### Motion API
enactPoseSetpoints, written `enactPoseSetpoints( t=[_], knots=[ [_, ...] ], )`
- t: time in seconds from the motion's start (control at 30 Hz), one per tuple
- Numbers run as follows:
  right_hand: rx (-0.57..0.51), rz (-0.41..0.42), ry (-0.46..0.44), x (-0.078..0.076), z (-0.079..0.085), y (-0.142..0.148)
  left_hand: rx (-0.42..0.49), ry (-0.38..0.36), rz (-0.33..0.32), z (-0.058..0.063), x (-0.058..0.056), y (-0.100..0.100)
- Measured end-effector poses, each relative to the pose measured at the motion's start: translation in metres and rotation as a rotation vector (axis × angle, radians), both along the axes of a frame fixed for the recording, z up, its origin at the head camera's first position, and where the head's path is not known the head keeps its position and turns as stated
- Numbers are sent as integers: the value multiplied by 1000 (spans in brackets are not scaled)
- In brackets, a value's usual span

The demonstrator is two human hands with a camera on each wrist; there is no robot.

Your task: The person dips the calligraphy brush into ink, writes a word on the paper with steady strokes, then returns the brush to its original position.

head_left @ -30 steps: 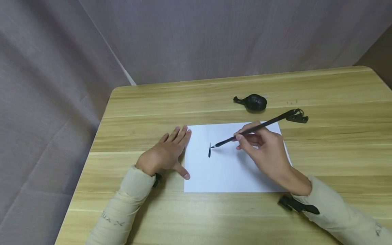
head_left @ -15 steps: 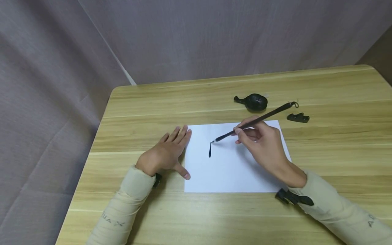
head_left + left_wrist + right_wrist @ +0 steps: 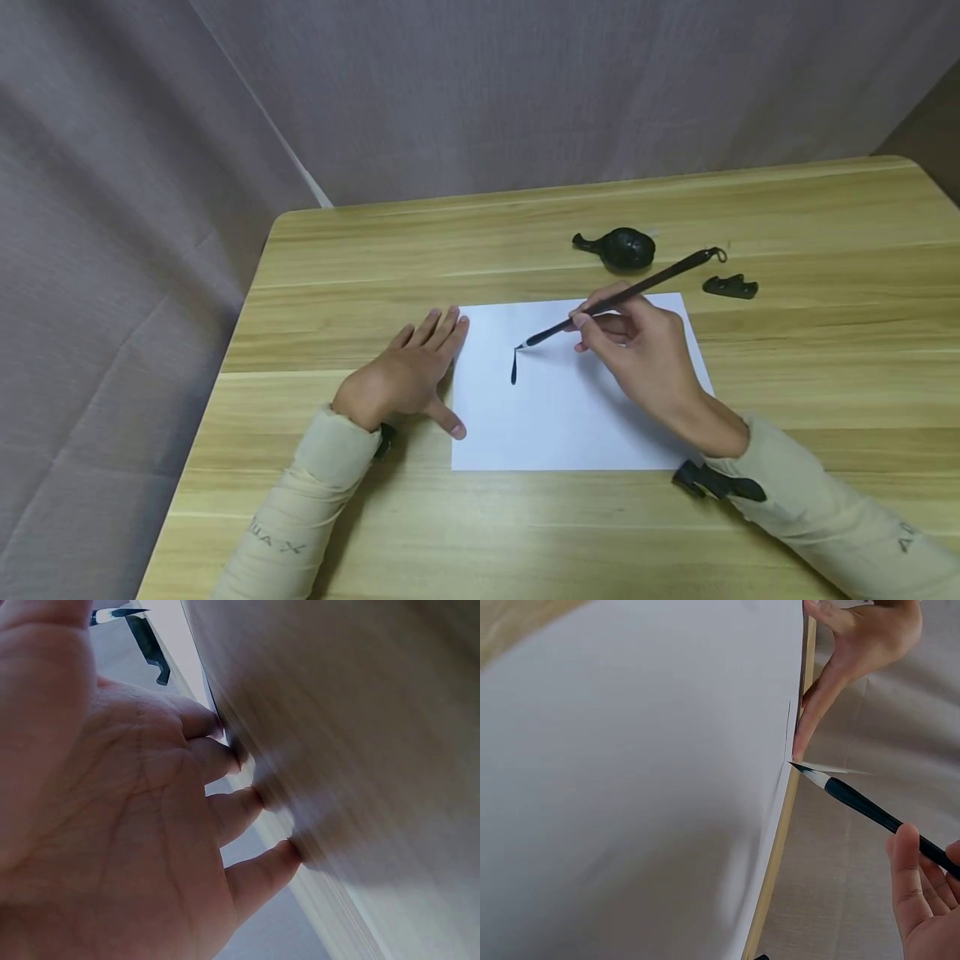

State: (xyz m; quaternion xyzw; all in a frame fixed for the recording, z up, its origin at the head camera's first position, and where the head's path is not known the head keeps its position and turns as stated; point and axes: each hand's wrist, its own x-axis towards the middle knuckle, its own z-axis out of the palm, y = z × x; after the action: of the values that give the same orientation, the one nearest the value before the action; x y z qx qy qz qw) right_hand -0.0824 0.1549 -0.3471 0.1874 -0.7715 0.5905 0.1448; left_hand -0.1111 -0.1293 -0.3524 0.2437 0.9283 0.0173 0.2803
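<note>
My right hand [image 3: 645, 350] pinches a dark calligraphy brush [image 3: 622, 296] between thumb and fingers, its handle slanting up to the right. The brush's black tip meets the white paper [image 3: 570, 417] at the top of a short, drop-shaped ink stroke [image 3: 513, 368]. In the right wrist view the brush [image 3: 866, 808] shows a pale band of bristles above the inked point. Flat on the table, my left hand [image 3: 405, 375] has its fingers spread, with fingertips and thumb at the paper's left edge. Its palm and fingertips [image 3: 255, 874] fill much of the left wrist view.
Behind the paper lies a black gourd-shaped object [image 3: 626, 250] with a stubby neck. A small dark brush rest [image 3: 730, 287] with a notched top stands to its right. Grey-mauve curtains [image 3: 525, 92] hang behind and left of the wooden table [image 3: 390, 533].
The brush tip has moved up slightly along the stroke to its top, and the right hand shifted a little up and left. The left hand has stayed in place.
</note>
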Motion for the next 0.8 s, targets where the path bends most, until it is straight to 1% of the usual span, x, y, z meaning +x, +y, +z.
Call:
enactPoseSetpoints(
  t=[0.2,0.43,0.8],
  knots=[
    [37,-10,-7,2,0,1,4,-3,6,0,-1,0],
    [124,-38,-12,11,2,6,-24,-7,13,1,-1,0],
    [161,-10,0,22,4,12,-4,0,8,3,-2,-2]
  ],
)
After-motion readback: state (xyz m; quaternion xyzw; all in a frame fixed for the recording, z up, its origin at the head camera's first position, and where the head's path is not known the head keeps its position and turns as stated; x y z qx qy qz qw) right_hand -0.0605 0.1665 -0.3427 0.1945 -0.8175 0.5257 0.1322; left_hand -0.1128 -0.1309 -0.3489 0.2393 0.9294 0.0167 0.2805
